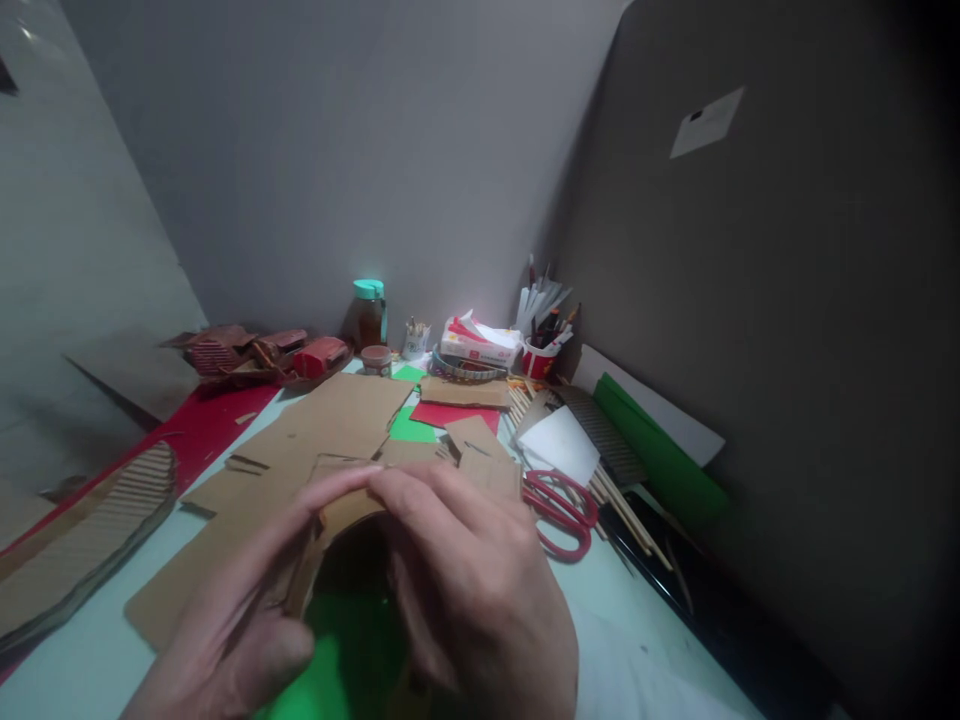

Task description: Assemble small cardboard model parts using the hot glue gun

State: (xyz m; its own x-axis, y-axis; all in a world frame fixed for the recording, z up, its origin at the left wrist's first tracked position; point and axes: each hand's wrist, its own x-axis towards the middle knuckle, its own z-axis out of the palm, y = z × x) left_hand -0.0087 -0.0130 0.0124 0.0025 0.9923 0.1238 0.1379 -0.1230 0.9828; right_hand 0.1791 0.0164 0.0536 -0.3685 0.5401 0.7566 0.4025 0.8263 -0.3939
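My left hand [240, 610] and my right hand [472, 590] are close to the camera and together grip a small bent piece of brown cardboard [341, 510], curved into an arch with a dark hollow under it. The fingertips of both hands meet on its top edge. A green paper sheet [337, 670] lies beneath the hands. Red-handled scissors [559, 510] lie just right of my right hand.
Large brown cardboard sheets [330, 420] cover the table's middle, with red [454, 413] and green paper scraps behind. Wooden sticks [622, 500], a green roll [660, 450], a red pen cup [538, 355], a teal-lidded jar [367, 315] and a tissue box [480, 345] stand at the back.
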